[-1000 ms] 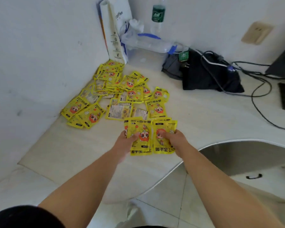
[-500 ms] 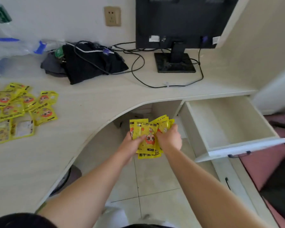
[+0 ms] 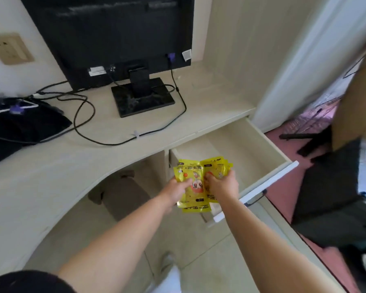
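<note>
Over the near left corner of the open drawer (image 3: 260, 136), both hands come together on a fan of yellow packets (image 3: 189, 176). The drawer stands pulled well out from under the desk (image 3: 72, 163), its pale floor and side walls in plain sight and its white front panel (image 3: 270, 181) angled toward the right. A dark handle (image 3: 256, 197) hangs on that panel.

Left hand (image 3: 176, 190) has its thumb pressed across the front packet and its fingers tucked behind; it is pinching the stack. Right hand (image 3: 222, 185) curls over the right half, thumb on top, gripping too. The packets overlap like playing cards: glossy bright yellow, a red-orange cartoon face on the front one, small black labels, and dark lettering along the bottom edge. They are held in the air, upright and facing the camera, touching neither desk nor drawer as far as can be seen.

The desk's curved front edge sweeps round to the left of the hands, with tiled floor (image 3: 199, 254) below. Well behind sit a monitor (image 3: 114, 39) and looping cables (image 3: 87, 117).
</note>
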